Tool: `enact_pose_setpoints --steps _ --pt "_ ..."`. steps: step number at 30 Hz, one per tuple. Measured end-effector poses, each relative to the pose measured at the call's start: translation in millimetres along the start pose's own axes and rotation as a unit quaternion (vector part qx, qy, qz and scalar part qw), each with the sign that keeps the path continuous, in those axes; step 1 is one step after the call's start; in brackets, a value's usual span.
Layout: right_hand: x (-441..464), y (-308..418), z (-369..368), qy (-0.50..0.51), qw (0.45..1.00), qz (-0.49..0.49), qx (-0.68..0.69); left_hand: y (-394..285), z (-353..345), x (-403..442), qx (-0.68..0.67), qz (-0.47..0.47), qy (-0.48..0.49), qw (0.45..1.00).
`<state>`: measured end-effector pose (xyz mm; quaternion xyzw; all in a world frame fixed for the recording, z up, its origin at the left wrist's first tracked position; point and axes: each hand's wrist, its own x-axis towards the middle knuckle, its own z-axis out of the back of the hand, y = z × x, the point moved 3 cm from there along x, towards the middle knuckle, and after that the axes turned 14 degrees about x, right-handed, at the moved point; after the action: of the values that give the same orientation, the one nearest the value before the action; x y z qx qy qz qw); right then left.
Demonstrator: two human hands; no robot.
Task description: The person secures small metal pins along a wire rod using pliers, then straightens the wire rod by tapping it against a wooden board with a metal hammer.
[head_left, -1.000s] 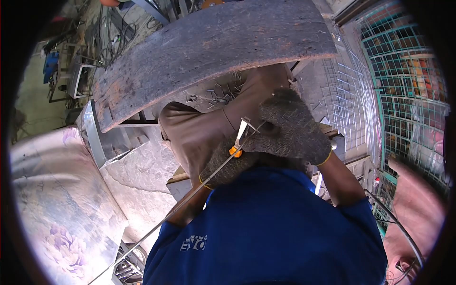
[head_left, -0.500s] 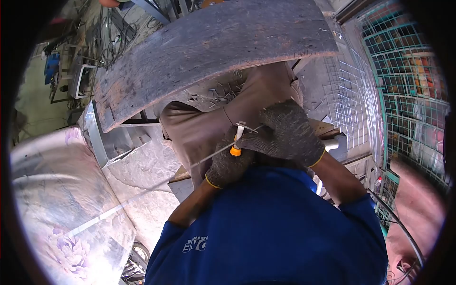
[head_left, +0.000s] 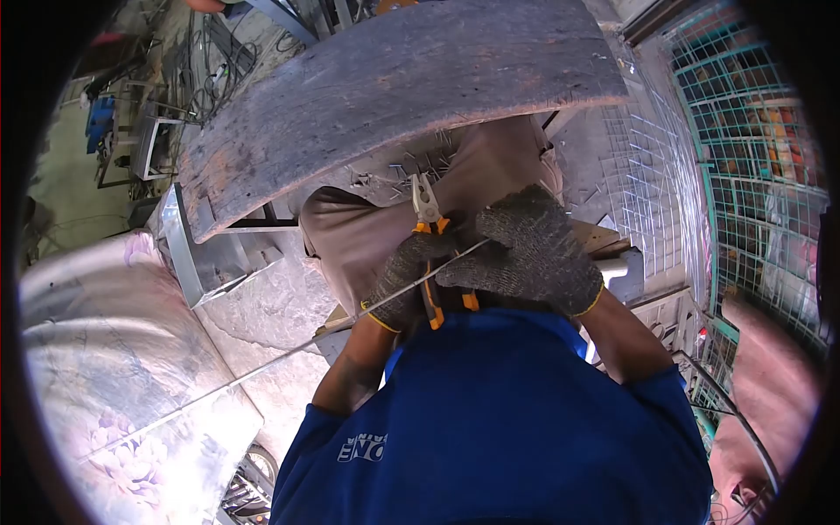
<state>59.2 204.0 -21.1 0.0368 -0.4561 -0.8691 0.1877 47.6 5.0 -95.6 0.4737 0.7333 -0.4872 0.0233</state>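
I count one pair of combination pliers (head_left: pixel 427 210), its handles inside the left hand (head_left: pixel 401 267), which is closed around it. One thin metal rod (head_left: pixel 394 295) crosses the handles; its upper end meets the right hand (head_left: pixel 538 254), whose hold I cannot tell. Past the grip lies one dark, scuffed board (head_left: pixel 394 87); left of it, one flowered cloth (head_left: pixel 131 350); far right, green wire mesh (head_left: pixel 752 197).
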Motion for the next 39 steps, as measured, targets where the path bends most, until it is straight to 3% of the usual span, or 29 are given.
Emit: enact_pose_setpoints --steps 2,4,7,9,11,12,15,18,19,20,21,24,26,33,35,37,38,39 --pt "1 -6 -5 -0.077 0.995 -0.028 0.055 6 6 3 0.005 -0.012 0.015 1.000" --pt "1 -11 -9 -0.081 0.993 -0.028 0.085 17 18 2 0.011 -0.021 0.029 0.999" --pt "6 9 8 -0.075 0.991 -0.052 0.101 21 30 -3 0.087 0.027 -0.022 0.996" --pt "4 10 12 -0.066 0.991 -0.078 0.087 -10 7 -9 0.353 -0.007 0.031 0.935" --pt "0 -1 4 -0.081 0.972 -0.068 0.210 -1 11 -9 0.305 -0.048 0.036 0.950" --pt "-3 -1 4 -0.082 0.972 -0.069 0.209 2 13 -9 0.257 -0.090 0.037 0.962" --pt "-1 9 9 -0.052 0.988 -0.111 0.089 -11 3 -10 0.253 -0.052 0.001 0.966" --pt "-4 3 4 -0.041 0.977 -0.139 0.158 -7 9 -6 0.350 -0.015 0.069 0.934" --pt "-6 -7 -4 -0.078 0.936 -0.165 0.301 2 18 -6 0.349 -0.016 0.069 0.934" --pt "-8 -13 -8 -0.113 0.873 -0.187 0.437 15 30 -6 0.285 -0.025 0.070 0.956" --pt "-8 -14 -8 -0.114 0.873 -0.187 0.437 26 42 -6 0.219 -0.034 0.072 0.972" --pt "-8 -10 -1 -0.103 0.917 -0.184 0.338 36 55 -5 0.185 -0.002 0.102 0.977" --pt "-6 -3 6 -0.076 0.970 -0.157 0.167 41 61 -4 0.150 0.031 0.130 0.980" --pt "-5 -3 5 -0.088 0.962 -0.179 0.186 50 75 -1 0.022 0.141 0.220 0.965" --pt "-7 -13 -3 -0.098 0.936 -0.191 0.279 51 76 -1 -0.014 0.173 0.246 0.954" --pt "-6 -13 -2 -0.084 0.944 -0.203 0.246 47 69 0 -0.032 0.189 0.258 0.947" --pt "-5 -10 0 -0.070 0.951 -0.215 0.212 44 62 2 0.242 0.214 0.217 0.921" --pt "-3 -7 2 -0.070 0.951 -0.215 0.212 41 62 4 0.498 0.222 0.158 0.823"
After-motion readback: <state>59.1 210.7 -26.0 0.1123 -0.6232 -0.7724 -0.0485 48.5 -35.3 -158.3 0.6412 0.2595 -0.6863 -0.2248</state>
